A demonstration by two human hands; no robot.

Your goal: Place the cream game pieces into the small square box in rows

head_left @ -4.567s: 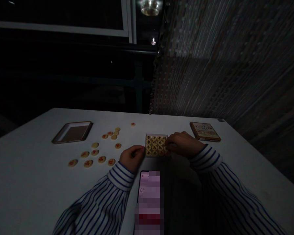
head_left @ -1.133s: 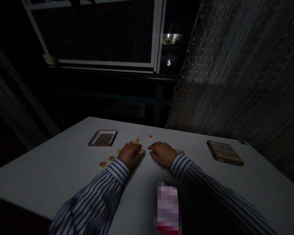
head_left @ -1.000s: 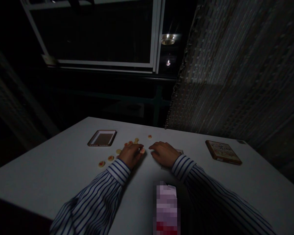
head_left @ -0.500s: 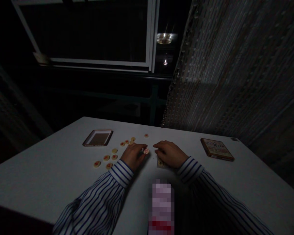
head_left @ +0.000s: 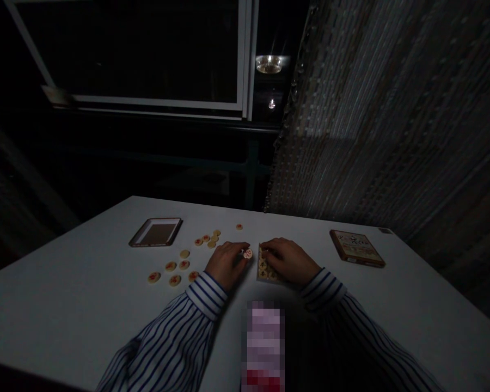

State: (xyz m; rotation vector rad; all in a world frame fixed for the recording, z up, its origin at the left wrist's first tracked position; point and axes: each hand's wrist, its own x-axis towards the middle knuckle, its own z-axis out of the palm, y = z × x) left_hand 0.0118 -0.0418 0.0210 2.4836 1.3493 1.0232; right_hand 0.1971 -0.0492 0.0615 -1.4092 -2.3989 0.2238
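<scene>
Between the thumb and fingers of my left hand (head_left: 226,265) is a round Chinese chess piece (head_left: 248,254) with a red character. To its right, a small clear tray (head_left: 265,280) holds several pale chess pieces with dark characters. My right hand (head_left: 292,260) covers much of this tray, its fingertips closed together at the far left corner. What those fingertips grip is too dim to make out. Loose chess pieces (head_left: 170,266), some with red characters up and some plain, lie left of my left hand. One piece (head_left: 239,227) sits apart, farther back.
An open shallow box half (head_left: 177,231) stands at the back left of the white table (head_left: 85,310). At the right lies a printed box lid (head_left: 357,248). A bead curtain (head_left: 351,120) hangs behind the table's right side, and a window frame (head_left: 245,65) is beyond.
My right hand has moved back from the gap between the hands onto the tray, uncovering more of its pieces. My left hand keeps its piece, slightly nearer the tray. The view has shifted slightly.
</scene>
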